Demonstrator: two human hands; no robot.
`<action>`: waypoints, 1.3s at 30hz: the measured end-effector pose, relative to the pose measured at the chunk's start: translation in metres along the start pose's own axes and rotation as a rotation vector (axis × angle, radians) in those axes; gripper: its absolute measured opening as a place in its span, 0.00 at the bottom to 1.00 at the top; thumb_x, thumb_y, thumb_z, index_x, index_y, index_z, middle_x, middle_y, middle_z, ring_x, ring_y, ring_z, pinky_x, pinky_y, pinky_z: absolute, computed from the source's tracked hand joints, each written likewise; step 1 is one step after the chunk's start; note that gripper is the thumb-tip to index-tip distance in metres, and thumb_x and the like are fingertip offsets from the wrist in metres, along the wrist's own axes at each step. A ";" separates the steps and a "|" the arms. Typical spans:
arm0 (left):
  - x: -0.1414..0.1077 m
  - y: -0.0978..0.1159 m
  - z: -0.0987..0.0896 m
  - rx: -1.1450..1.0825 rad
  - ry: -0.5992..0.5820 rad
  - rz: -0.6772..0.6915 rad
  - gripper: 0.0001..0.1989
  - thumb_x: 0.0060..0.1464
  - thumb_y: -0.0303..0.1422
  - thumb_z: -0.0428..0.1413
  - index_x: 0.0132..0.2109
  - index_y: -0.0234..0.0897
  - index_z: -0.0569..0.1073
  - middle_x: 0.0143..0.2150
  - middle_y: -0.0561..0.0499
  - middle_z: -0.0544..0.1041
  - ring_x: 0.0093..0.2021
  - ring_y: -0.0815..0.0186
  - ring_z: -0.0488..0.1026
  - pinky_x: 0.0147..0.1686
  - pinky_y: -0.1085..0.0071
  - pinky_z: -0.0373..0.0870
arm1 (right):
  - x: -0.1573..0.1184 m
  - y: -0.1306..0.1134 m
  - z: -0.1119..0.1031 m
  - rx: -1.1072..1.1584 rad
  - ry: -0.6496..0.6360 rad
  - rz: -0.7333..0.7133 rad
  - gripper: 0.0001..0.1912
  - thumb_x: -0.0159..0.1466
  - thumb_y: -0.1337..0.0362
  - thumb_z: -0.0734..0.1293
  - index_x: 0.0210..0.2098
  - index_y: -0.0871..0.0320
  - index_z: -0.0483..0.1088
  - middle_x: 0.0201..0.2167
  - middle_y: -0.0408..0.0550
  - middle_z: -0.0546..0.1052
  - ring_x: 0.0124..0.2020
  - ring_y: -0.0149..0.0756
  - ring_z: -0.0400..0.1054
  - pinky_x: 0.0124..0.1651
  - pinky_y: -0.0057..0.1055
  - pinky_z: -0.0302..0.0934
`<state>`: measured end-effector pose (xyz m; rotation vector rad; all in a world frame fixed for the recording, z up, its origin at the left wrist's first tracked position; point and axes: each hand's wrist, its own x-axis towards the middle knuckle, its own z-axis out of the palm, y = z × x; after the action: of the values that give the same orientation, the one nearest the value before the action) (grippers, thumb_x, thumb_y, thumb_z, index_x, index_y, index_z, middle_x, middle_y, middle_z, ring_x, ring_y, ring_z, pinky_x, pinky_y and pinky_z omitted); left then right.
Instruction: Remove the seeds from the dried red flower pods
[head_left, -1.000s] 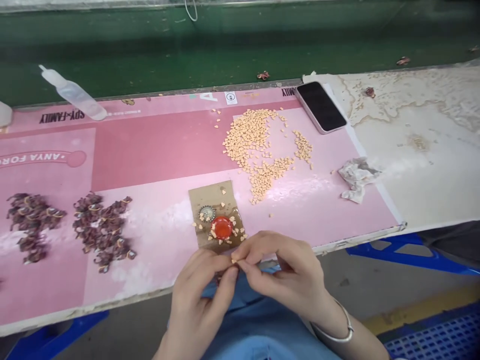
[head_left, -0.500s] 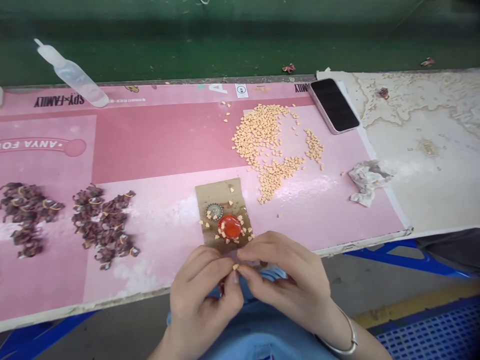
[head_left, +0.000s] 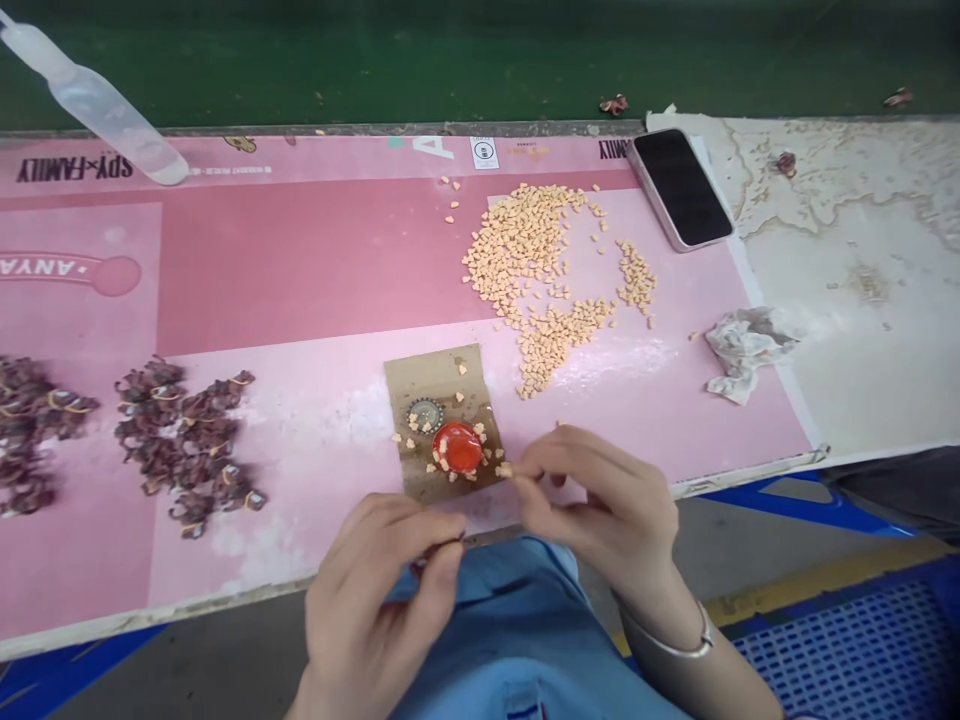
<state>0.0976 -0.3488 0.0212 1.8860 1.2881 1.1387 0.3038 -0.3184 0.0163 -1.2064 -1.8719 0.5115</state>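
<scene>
My left hand (head_left: 386,590) is closed at the table's front edge, pinching a small dark reddish-brown piece (head_left: 435,552) between thumb and fingers. To the right, my right hand (head_left: 600,500) has its thumb and forefinger together on a small tan piece (head_left: 505,469), beside the brown cardboard (head_left: 435,375). On that cardboard sit a red dish (head_left: 459,449) and a bottle cap (head_left: 425,416), with several tan pieces in and around them. Behind lies a large spread of tan pieces (head_left: 525,235). Clusters of dark reddish-brown pieces (head_left: 187,430) rest at the left.
A phone (head_left: 681,188) lies at the back right, with a crumpled tissue (head_left: 748,350) in front of it. A translucent squeeze bottle (head_left: 105,105) lies at the back left. The pink table covering (head_left: 315,270) meets a green surface (head_left: 337,75) behind.
My hands have moved apart. The right one has shifted up to the cardboard's right edge; the left one has moved slightly left with the dark piece. The view has shifted a little.
</scene>
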 end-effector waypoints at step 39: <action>-0.029 -0.014 -0.003 -0.034 0.323 -0.264 0.06 0.63 0.26 0.66 0.47 0.40 0.83 0.43 0.47 0.87 0.44 0.57 0.87 0.40 0.63 0.91 | -0.006 0.032 0.013 -0.261 -0.002 0.057 0.09 0.70 0.71 0.69 0.35 0.56 0.79 0.26 0.42 0.80 0.23 0.29 0.71 0.25 0.26 0.63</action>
<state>0.0842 -0.3708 0.0019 1.4919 1.6254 1.3471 0.3116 -0.3077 -0.0161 -1.4319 -1.9544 0.3042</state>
